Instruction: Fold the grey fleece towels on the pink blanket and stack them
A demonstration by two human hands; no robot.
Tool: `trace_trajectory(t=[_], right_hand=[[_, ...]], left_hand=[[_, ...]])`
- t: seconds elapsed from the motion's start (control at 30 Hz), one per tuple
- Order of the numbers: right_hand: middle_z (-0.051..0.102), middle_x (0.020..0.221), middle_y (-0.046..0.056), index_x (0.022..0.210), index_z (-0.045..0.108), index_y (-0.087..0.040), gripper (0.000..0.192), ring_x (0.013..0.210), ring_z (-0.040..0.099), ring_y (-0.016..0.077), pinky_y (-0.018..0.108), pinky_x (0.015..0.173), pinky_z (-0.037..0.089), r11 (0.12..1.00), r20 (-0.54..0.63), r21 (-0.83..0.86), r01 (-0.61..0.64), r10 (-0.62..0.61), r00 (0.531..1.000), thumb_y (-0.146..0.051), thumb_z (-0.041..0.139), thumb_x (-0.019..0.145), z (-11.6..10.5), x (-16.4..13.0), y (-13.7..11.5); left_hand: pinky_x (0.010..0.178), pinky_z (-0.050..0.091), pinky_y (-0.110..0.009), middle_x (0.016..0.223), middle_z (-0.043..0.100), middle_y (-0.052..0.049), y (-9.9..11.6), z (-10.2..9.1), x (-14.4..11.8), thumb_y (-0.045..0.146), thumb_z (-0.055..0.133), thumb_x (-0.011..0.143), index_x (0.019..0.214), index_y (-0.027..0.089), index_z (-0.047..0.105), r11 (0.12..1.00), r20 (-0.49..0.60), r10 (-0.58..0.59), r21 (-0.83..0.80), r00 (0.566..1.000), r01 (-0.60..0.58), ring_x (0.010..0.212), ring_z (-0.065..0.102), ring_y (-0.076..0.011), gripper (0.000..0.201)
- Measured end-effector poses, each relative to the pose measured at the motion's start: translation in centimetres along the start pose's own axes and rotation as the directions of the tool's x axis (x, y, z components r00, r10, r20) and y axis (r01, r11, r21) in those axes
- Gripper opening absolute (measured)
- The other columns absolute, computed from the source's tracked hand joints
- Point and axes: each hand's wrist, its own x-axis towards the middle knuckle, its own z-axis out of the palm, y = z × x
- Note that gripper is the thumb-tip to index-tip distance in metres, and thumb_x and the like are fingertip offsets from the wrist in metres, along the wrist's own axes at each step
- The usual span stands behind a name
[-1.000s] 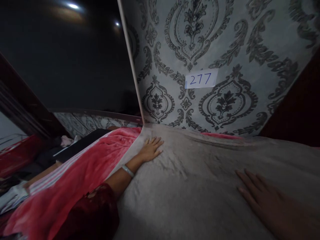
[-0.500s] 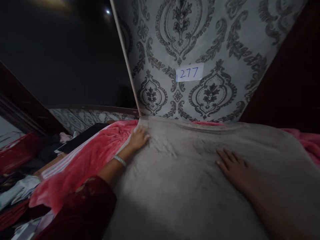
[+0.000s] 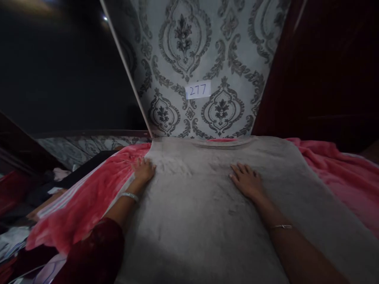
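A grey garment [image 3: 192, 213] with a neckline at its far edge, much like a T-shirt, lies spread out in front of me. My left hand [image 3: 143, 169] rests on its left edge near the shoulder, fingers apart and pointing away from me. On the upper right part of the cloth, my right hand [image 3: 246, 180] lies flat with its fingers spread. Slight creases show in the cloth between the hands. Under the garment, a pink plush blanket [image 3: 89, 189] sticks out on both sides.
Behind the garment stands a patterned wallpaper wall [image 3: 183, 47] bearing a paper label [image 3: 198, 90] marked 277. A dark screen-like panel [image 3: 59, 79] is at the left, a dark red panel [image 3: 319, 79] at the right. Piled clothes [image 3: 14, 240] lie at the lower left.
The view has turned to the right, so more of the blanket shows there. My right hand has come farther up the garment; my left hand stays at its left edge.
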Motion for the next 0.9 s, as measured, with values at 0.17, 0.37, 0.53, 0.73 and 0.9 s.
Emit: trace_trajectory(t=[0.17, 0.37, 0.53, 0.73, 0.9], right_hand=[[0.031, 0.162, 0.006, 0.154, 0.04, -0.028, 0.054, 0.149, 0.026, 0.0306, 0.056, 0.116, 0.026, 1.0, -0.018, 0.023, 0.001, 0.0, 1.0, -0.045, 0.034, 0.104, -0.6, 0.0, -0.3], [0.028, 0.163, 0.006, 0.156, 0.039, -0.027, 0.055, 0.15, 0.022, 0.0317, 0.055, 0.118, 0.021, 0.997, 0.026, 0.08, -0.009, 0.007, 1.0, -0.045, 0.038, 0.103, -1.3, 0.3, -0.5], [0.025, 0.164, 0.006, 0.157, 0.036, -0.029, 0.058, 0.151, 0.019, 0.0307, 0.054, 0.12, 0.016, 0.986, 0.024, 0.169, -0.002, -0.002, 1.0, -0.051, 0.036, 0.103, -1.8, 0.6, -0.3], [0.018, 0.166, 0.007, 0.16, 0.029, -0.027, 0.064, 0.153, 0.014, 0.0272, 0.052, 0.121, 0.015, 0.977, 0.09, 0.212, 0.023, -0.043, 0.995, -0.056, 0.032, 0.103, -2.0, 1.7, 0.9], [0.013, 0.167, 0.007, 0.16, 0.027, -0.026, 0.061, 0.154, 0.009, 0.0285, 0.056, 0.12, 0.012, 0.992, 0.043, 0.112, -0.055, 0.05, 0.998, -0.051, 0.029, 0.105, -2.8, 4.0, 6.2]], left_hand=[[0.121, 0.024, -0.048, 0.166, 0.022, -0.01, 14.5, -0.8, -0.8, 0.048, 0.033, 0.101, 0.158, 0.023, 0.029, 0.874, 0.052, 0.467, -0.178, 0.883, -0.452, 0.153, 0.021, -0.0253, 0.062], [0.118, 0.022, -0.062, 0.166, 0.022, -0.013, 23.9, 0.9, -2.7, 0.051, 0.029, 0.101, 0.158, 0.022, 0.031, 0.805, -0.012, 0.578, -0.155, 0.816, -0.573, 0.153, 0.02, -0.0338, 0.064], [0.117, 0.025, -0.062, 0.166, 0.024, -0.012, 23.9, 1.7, -1.7, 0.051, 0.027, 0.101, 0.158, 0.023, 0.032, 0.82, -0.038, 0.565, -0.081, 0.824, -0.567, 0.152, 0.021, -0.0334, 0.063], [0.116, 0.024, -0.065, 0.166, 0.02, -0.012, 24.1, 1.5, -1.1, 0.051, 0.029, 0.101, 0.159, 0.02, 0.029, 0.811, -0.031, 0.576, -0.107, 0.817, -0.576, 0.152, 0.019, -0.0366, 0.066], [0.117, 0.02, -0.067, 0.167, 0.019, -0.004, 24.0, 1.1, -0.7, 0.05, 0.03, 0.101, 0.159, 0.025, 0.028, 0.74, -0.013, 0.666, -0.119, 0.746, -0.662, 0.154, 0.014, -0.0358, 0.063]])
